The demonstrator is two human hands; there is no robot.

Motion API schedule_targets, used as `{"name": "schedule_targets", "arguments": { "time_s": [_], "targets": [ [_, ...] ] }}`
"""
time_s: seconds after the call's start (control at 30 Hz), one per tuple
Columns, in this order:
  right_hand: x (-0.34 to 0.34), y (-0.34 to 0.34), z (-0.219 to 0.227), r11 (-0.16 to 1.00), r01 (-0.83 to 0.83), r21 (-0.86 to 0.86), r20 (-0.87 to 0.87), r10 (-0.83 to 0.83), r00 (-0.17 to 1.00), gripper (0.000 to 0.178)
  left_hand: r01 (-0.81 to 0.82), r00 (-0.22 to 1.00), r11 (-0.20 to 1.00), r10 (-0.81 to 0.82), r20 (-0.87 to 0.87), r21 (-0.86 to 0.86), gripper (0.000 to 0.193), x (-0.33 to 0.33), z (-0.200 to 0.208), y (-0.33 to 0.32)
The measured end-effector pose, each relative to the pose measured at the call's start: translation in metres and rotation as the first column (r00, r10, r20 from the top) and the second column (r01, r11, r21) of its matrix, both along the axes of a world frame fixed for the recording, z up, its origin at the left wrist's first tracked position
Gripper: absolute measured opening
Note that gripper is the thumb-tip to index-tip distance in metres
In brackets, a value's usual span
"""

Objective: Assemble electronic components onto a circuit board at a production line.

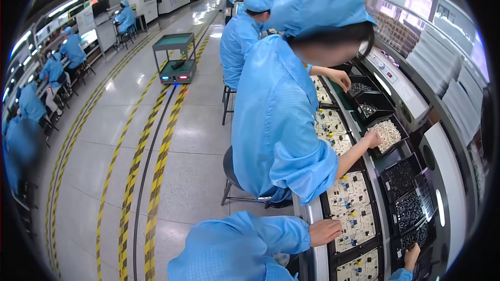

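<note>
Blue-sleeved, my left hand (325, 232) lies over the near edge of a pale circuit board (353, 211); its fingers are stretched out and look empty. Blue, yellow and dark components stand on that board, which sits in a black frame on the line. At the lower right, my right hand (411, 256) reaches to a black bin of small dark parts (415, 237). Its fingers are bent together, and whatever the tips hold is hidden. Another board (359, 268) lies nearer to me, partly cut off by the lower edge.
A co-worker (284, 119) in blue sits just beyond, one hand at a bin of white parts (386, 134). More bins of dark parts (400, 179) line the right side. A metal rail (319, 260) edges the line. On the floor stands a wheeled cart (177, 57) between yellow-black stripes.
</note>
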State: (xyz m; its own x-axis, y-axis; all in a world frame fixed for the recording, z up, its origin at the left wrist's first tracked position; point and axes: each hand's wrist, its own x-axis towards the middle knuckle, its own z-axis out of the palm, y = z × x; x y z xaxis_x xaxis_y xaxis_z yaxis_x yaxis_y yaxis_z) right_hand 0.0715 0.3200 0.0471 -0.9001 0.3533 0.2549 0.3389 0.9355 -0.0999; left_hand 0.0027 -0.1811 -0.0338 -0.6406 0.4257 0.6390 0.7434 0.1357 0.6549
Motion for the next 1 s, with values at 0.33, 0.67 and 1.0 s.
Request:
{"name": "schedule_targets", "arguments": {
  "time_s": [0.33, 0.67, 1.0],
  "targets": [
    [-0.027, 0.027, -0.018, 0.707, -0.147, -0.692, -0.444, -0.256, 0.859, 0.019, 0.039, 0.999, 0.991, -0.034, -0.037, 0.125, 0.016, -0.001, 0.001, 0.000],
    [0.019, -0.243, 0.035, 0.648, -0.269, -0.713, -0.338, 0.019, 0.941, 0.016, 0.084, 0.539, 0.817, -0.519, 0.664, 0.570, 0.033, 0.001, -0.014, 0.019],
    [0.085, -0.274, 0.029, 0.658, -0.181, -0.731, -0.288, -0.057, 0.956, 0.010, 0.115, -0.291, 0.655, -0.697, 0.655, 0.747, 0.024, 0.029, 0.001, 0.039]
  ]
}}
